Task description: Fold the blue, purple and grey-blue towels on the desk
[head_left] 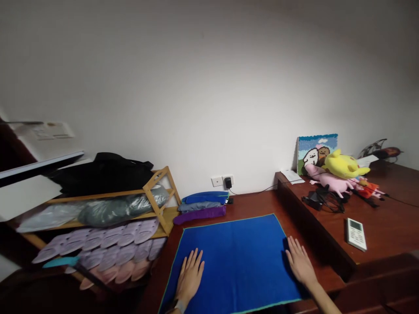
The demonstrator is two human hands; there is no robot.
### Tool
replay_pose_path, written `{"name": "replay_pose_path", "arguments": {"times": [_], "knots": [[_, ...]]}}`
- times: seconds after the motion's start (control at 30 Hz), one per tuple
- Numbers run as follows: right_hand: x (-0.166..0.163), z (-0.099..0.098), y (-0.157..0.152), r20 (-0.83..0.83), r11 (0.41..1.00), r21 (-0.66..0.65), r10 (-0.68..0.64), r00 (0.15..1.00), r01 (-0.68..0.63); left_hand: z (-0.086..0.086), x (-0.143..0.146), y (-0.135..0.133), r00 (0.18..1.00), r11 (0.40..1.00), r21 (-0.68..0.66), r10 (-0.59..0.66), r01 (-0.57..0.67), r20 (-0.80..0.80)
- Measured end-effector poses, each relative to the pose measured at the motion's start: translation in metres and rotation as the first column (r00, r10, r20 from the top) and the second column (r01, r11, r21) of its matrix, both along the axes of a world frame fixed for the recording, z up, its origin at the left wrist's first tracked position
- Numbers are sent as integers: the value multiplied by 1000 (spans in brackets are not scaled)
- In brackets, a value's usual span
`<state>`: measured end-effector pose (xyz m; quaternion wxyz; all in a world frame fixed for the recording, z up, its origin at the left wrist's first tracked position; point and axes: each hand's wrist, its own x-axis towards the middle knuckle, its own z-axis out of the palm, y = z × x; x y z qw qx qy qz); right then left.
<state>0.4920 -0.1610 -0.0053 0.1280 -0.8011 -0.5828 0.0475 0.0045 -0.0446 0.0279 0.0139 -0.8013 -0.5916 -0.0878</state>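
Watching remotely, I counted one blue cloth (235, 261) lying flat on the brown table (255, 204): left hand (190, 275) open, flat over its left part, right hand (300, 263) open at its right edge. Three folded bundles (200, 206) lay past the far edge; a tabletop strip ran rightward to the raised desk (329, 223).

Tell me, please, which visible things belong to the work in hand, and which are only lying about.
Probably in use: blue cloth, beneath the left fingers; brown table under it.
Probably lying about: white remote; yellow plush toy; pink plush toy; lilac slippers.
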Motion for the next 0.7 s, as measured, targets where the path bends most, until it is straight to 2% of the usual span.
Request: {"name": "replay_pose_path", "arguments": {"times": [0.07, 0.13, 0.2, 0.27, 0.37, 0.47, 0.57, 0.63, 0.7], "knots": [[-17, -4, -19, -33, 991, 73, 114, 993, -111, 2, 20, -21, 998, 998, 18, -57, 56, 31], [-29, -7, -34, -73, 981, 80, 184, 980, -178, 1, 43, -46, 989, 990, -9, -138, 139, 57], [-33, -7, -43, -98, 983, 55, 177, 979, -172, 0, 61, -68, 980, 980, -63, -186, 190, 62], [-28, -6, -49, -104, 990, 34, 142, 984, -139, 1, 70, -82, 981, 975, -115, -186, 191, 56], [-10, -5, -54, -105, 993, 28, 118, 987, -116, 3, 65, -86, 981, 972, -139, -184, 190, 55], [13, -8, -53, -152, 992, 62, 116, 981, -108, -1, 55, -79, 978, 976, -86, -197, 202, 65], [34, -6, -34, -251, 985, 149, 121, 960, -85, -7, 70, -72, 968, 971, 20, -237, 237, 78], [46, 2, -5, -334, 980, 191, 117, 935, -54, -10, 104, -73, 944, 947, 76, -318, 312, 89], [56, 13, 37, -393, 980, 197, 95, 915, -17, -12, 152, -82, 890, 897, 71, -443, 437, 109]]}}
